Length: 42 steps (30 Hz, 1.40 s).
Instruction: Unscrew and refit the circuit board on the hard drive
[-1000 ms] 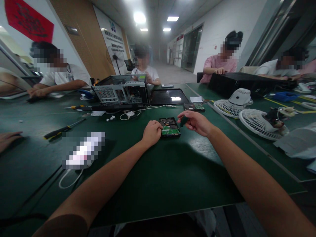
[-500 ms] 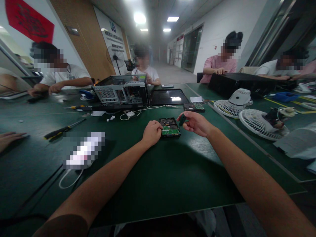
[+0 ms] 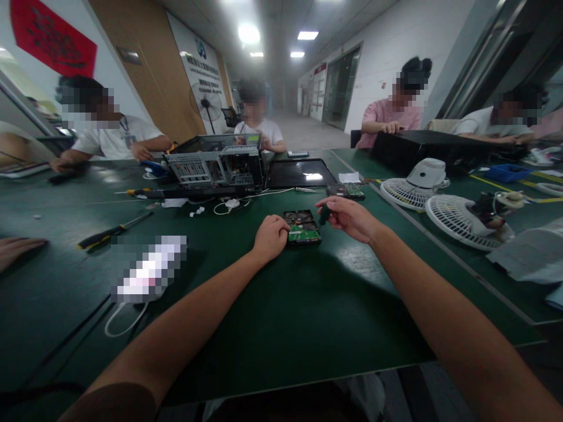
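Note:
A hard drive lies circuit-board side up on the green table, its green board facing me. My left hand is curled against the drive's left edge and steadies it. My right hand is closed in a pinch on a small dark-handled screwdriver, held just above the drive's right side with the tip pointing down at it.
A second drive lies further back. An open computer case and a dark panel stand behind. Two fan grilles lie at right, a screwdriver and white cable at left. Several other people sit around the tables.
My right hand has shifted slightly left and down with the screwdriver, closer to the drive. My left hand stays on the drive. The person at far left has moved an arm.

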Tool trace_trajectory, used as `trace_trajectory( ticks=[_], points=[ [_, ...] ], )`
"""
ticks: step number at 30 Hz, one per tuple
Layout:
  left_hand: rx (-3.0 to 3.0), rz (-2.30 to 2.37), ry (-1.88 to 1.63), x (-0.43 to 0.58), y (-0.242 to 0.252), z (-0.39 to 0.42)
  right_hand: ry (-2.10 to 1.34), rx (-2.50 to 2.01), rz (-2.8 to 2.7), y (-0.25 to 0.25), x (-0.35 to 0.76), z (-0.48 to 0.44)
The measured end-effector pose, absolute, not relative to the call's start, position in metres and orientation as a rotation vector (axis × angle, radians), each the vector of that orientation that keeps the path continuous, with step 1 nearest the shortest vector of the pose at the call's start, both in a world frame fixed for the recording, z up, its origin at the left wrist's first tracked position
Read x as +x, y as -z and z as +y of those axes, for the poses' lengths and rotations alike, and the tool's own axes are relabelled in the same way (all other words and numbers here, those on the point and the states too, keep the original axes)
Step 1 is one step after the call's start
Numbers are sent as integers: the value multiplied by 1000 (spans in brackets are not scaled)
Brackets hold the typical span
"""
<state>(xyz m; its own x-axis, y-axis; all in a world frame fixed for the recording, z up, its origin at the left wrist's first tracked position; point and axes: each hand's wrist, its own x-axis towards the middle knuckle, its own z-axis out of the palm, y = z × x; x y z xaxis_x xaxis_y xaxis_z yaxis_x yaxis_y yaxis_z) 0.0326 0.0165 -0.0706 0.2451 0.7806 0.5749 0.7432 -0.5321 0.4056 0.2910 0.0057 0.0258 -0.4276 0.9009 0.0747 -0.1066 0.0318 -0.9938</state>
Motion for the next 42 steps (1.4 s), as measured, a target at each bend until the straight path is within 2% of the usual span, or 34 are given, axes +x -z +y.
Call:
trace_trajectory(
  ticks=[27,42],
  points=[
    [2452,1494,-1168,32,69,15,-1618,-796,-1364,-20,289,9],
    [2441,1481,-1175,32,69,16,-1527,-785,-1414,-18,289,8]
  ],
)
